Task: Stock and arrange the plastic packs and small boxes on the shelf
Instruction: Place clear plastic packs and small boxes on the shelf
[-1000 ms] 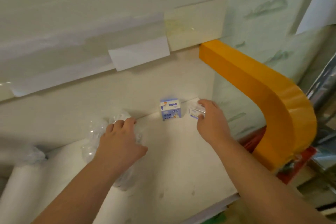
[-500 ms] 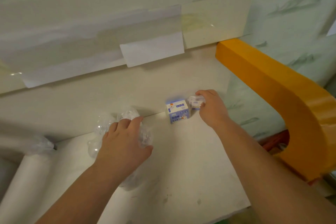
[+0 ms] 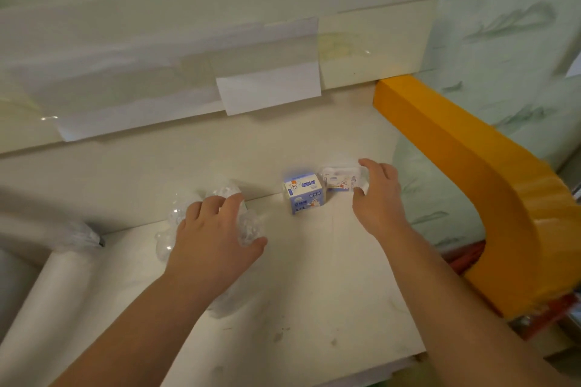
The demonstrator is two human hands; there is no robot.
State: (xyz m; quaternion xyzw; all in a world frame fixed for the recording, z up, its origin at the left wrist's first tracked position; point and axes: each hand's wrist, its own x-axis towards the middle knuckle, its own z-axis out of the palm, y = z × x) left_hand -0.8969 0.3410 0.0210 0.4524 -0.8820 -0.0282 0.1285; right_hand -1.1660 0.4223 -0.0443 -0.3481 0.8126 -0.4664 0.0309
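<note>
Small pack [image 3: 341, 180] now beside box [image 3: 303, 193]

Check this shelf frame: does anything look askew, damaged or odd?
Mostly tidy. The blue box stands upright but slightly turned against the back wall. The clear plastic pack under the left hand looks crumpled. The shelf shows scuffs.

Crinkled glossy clear plastic packs [image 3: 248, 226], printed paper box [image 3: 303, 195], matt scuffed white shelf [image 3: 314, 308], smooth orange bracket [image 3: 471, 166]
</note>
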